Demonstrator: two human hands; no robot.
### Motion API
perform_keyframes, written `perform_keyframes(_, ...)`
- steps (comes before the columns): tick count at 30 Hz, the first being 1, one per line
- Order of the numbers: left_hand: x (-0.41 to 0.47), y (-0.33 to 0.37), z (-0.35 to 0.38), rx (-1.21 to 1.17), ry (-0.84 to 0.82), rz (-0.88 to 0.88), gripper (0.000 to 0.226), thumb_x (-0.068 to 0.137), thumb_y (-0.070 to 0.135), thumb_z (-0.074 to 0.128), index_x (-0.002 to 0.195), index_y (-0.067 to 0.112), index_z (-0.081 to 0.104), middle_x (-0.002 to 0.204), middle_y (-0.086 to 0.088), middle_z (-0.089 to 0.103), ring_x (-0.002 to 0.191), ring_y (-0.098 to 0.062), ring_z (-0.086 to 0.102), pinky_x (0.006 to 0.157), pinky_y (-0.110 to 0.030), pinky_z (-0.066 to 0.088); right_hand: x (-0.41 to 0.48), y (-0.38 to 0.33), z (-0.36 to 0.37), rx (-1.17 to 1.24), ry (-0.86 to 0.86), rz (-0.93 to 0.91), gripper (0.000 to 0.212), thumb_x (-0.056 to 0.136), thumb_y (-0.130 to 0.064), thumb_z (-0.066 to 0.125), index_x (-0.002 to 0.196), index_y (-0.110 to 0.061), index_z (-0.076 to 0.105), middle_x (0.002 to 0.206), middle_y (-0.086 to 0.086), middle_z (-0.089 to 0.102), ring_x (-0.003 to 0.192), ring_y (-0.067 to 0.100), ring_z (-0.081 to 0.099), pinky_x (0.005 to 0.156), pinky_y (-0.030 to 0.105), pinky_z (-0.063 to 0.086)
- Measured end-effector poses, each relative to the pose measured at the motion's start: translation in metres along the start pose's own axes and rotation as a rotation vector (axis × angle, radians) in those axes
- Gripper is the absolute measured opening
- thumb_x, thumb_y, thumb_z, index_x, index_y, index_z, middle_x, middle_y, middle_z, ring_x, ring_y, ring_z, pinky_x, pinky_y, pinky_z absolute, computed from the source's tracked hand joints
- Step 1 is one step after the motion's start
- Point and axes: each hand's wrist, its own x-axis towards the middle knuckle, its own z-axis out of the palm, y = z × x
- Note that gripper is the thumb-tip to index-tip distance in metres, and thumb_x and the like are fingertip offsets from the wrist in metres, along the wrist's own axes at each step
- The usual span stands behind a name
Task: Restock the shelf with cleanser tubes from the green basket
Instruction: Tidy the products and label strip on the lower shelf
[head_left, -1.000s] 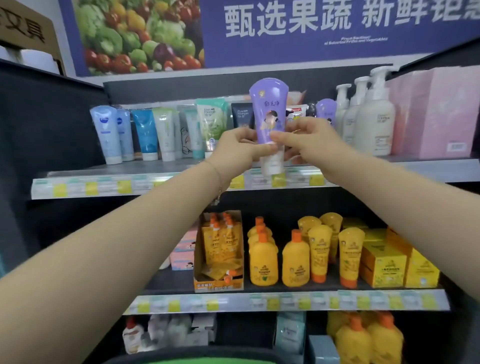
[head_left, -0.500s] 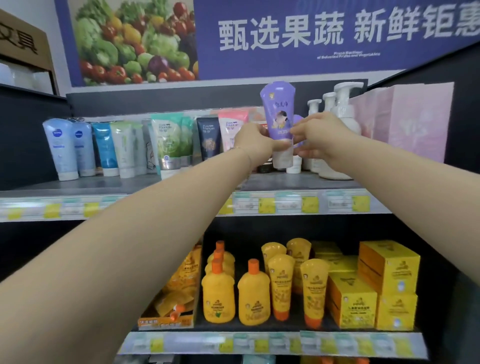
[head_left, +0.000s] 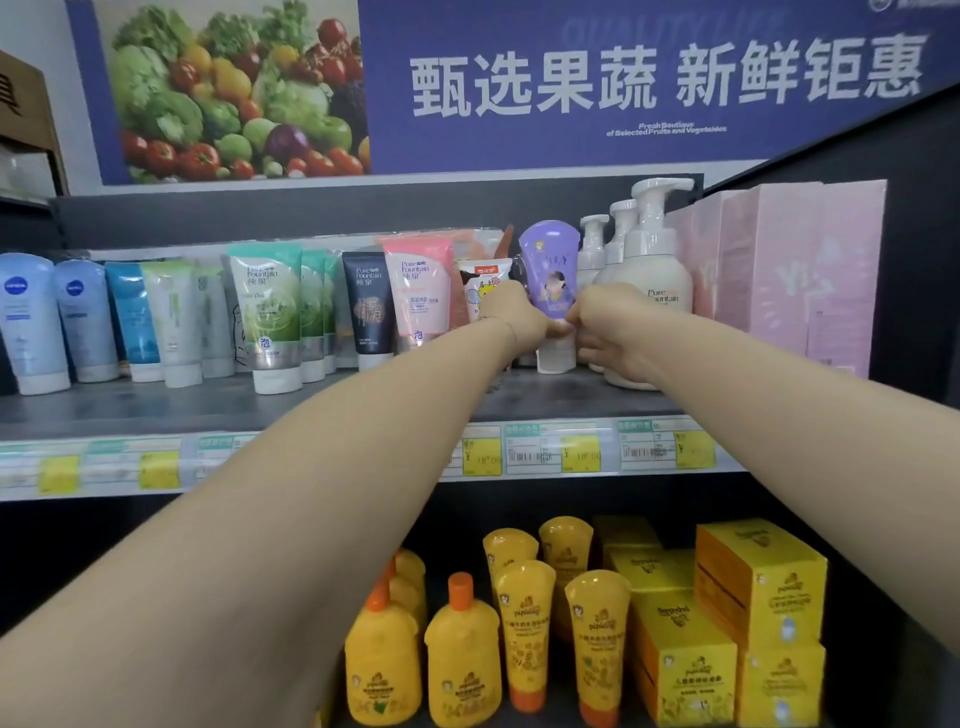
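A purple cleanser tube (head_left: 550, 270) with a white cap stands cap-down on the upper grey shelf (head_left: 156, 405), between a small white cartoon tube (head_left: 480, 283) and white pump bottles (head_left: 652, 270). My left hand (head_left: 514, 317) grips its lower part from the left. From the right, my right hand (head_left: 610, 327) pinches the same spot just above the cap. The green basket is out of view.
A row of cleanser tubes (head_left: 270, 317) in blue, green, black and pink fills the upper shelf to the left. Pink boxes (head_left: 789, 275) stand at the right end. Yellow bottles (head_left: 462, 660), tubes and yellow boxes (head_left: 758, 587) crowd the shelf below. Price tags (head_left: 550, 452) line the shelf edge.
Both hands have carried the purple tube down and back from in front of the shelf onto the upper shelf, where its cap now rests on the surface. The camera has moved closer.
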Motion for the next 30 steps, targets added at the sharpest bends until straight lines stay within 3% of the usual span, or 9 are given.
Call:
perform_keyframes(5, 0.009, -0.005, 0.014, 0.052, -0.022, -0.011, 0.040, 0.079, 0.027, 0.076, 0.062, 0.016, 0.041, 0.062, 0.001, 0.043, 0.074, -0.020, 0.043, 0.049, -0.022, 0.032, 0.007, 0.007, 0.003, 0.009, 0.008, 0.026, 0.021, 0.094, -0.018, 0.042, 0.106, -0.019, 0.060, 0.109, 0.008, 0.067, 0.088, 0.022, 0.058, 0.095, 0.036, 0.049)
perform_keyframes(9, 0.013, -0.007, 0.019, 0.104, -0.031, 0.000, 0.032, 0.083, 0.025, 0.072, 0.065, 0.014, 0.047, 0.063, 0.003, 0.043, 0.079, -0.020, 0.044, 0.049, -0.018, 0.032, 0.014, 0.015, 0.003, -0.042, -0.017, 0.057, 0.030, 0.092, -0.019, 0.041, 0.116, -0.017, 0.059, 0.110, 0.007, 0.068, 0.102, 0.022, 0.064, 0.075, 0.029, 0.047)
perform_keyframes(11, 0.013, -0.007, 0.018, 0.113, -0.033, -0.002, 0.031, 0.085, 0.021, 0.069, 0.064, 0.017, 0.046, 0.065, 0.004, 0.043, 0.080, -0.019, 0.045, 0.049, -0.016, 0.032, 0.013, 0.018, 0.004, -0.043, -0.050, 0.037, 0.029, 0.093, -0.017, 0.041, 0.116, -0.016, 0.058, 0.108, 0.006, 0.068, 0.093, 0.019, 0.065, 0.066, 0.026, 0.044)
perform_keyframes(17, 0.007, -0.006, 0.014, 0.179, -0.095, -0.019, 0.030, 0.086, 0.022, 0.067, 0.067, 0.015, 0.045, 0.066, 0.000, 0.044, 0.064, -0.018, 0.042, 0.051, -0.021, 0.036, 0.008, 0.014, -0.001, -0.115, -0.121, -0.011, 0.025, 0.096, -0.007, 0.037, 0.079, -0.017, 0.052, 0.078, 0.006, 0.057, 0.064, 0.014, 0.052, 0.058, 0.022, 0.038)
perform_keyframes(20, 0.000, -0.006, 0.007, 0.158, -0.164, -0.049, 0.027, 0.084, 0.024, 0.071, 0.080, 0.013, 0.047, 0.070, -0.001, 0.046, 0.072, -0.020, 0.046, 0.071, -0.030, 0.048, -0.002, 0.002, -0.005, -0.254, -0.112, 0.025, 0.020, 0.099, -0.014, 0.037, 0.103, -0.014, 0.057, 0.095, 0.010, 0.057, 0.088, 0.023, 0.058, 0.081, 0.030, 0.045)
perform_keyframes(23, -0.006, -0.008, -0.006, 0.247, -0.127, -0.016, 0.035, 0.084, 0.025, 0.070, 0.069, 0.011, 0.042, 0.063, -0.001, 0.040, 0.061, -0.018, 0.042, 0.058, -0.025, 0.039, -0.014, -0.005, -0.009, -0.397, -0.047, 0.025, 0.035, 0.102, -0.024, 0.039, 0.128, -0.005, 0.051, 0.115, 0.012, 0.059, 0.107, 0.021, 0.059, 0.095, 0.032, 0.048)
perform_keyframes(25, -0.014, -0.010, -0.016, 0.324, -0.081, 0.050, 0.036, 0.084, 0.023, 0.069, 0.060, 0.010, 0.045, 0.060, -0.002, 0.044, 0.059, -0.018, 0.040, 0.052, -0.024, 0.034, -0.021, -0.005, -0.009, -0.472, -0.079, -0.067, 0.029, 0.098, -0.019, 0.043, 0.120, -0.005, 0.056, 0.108, 0.012, 0.065, 0.095, 0.023, 0.064, 0.078, 0.030, 0.051)
perform_keyframes(27, -0.025, -0.014, -0.027, 0.407, -0.027, 0.127, 0.018, 0.084, 0.018, 0.066, 0.072, 0.004, 0.063, 0.073, -0.007, 0.058, 0.072, -0.021, 0.050, 0.063, -0.025, 0.042, -0.031, -0.004, -0.004, -0.594, -0.095, -0.253, 0.021, 0.093, -0.010, 0.045, 0.105, 0.001, 0.058, 0.093, 0.013, 0.062, 0.082, 0.028, 0.060, 0.066, 0.030, 0.045)
perform_keyframes(30, -0.047, -0.022, -0.046, 0.480, 0.049, 0.212, 0.016, 0.084, 0.013, 0.061, 0.096, 0.005, 0.066, 0.100, -0.010, 0.065, 0.093, -0.025, 0.058, 0.078, -0.029, 0.047, -0.049, 0.001, 0.012, -0.807, -0.074, -0.521, 0.022, 0.087, -0.012, 0.045, 0.098, -0.004, 0.063, 0.092, 0.009, 0.065, 0.084, 0.028, 0.058, 0.072, 0.033, 0.047)
